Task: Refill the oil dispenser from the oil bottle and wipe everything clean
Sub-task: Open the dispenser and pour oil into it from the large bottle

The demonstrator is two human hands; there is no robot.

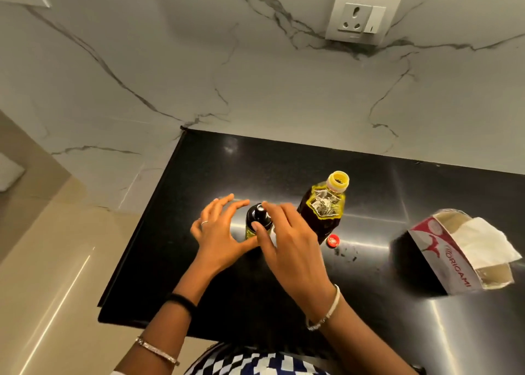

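Oil dispenser (257, 218) stands upright on the black counter (284, 164), near its left end, between the two hands. Its black top (257, 211) is seated on it. Yellow oil is seen low in the glass; the level cannot be read.

Right hand (289, 232): fingers are curled over the black top and the thumb is laid against the dispenser's side, so the top is held in a narrow pinch.

Left hand (220, 229): fingers are spread wide and cupped just beside the dispenser, gripping nothing. Whether the thumb touches the base cannot be told.

Oil bottle (324, 212) stands just behind and to the right of the dispenser, its mouth uncovered. Red cap (333, 240) lies on the counter at the bottle's foot.

Progress, as judged: the bottle has been opened. With the top on the dispenser, it cannot be told whether it is about to be unscrewed for filling or is being closed after a pour.

Left to do, as judged: the bottle is to be recapped and all wiping done. No tissue is in hand. A tissue (483, 238) sticks out of the tissue box (443, 249), well apart at the right. Small dark specks (346, 254) are noted on the counter near the cap.
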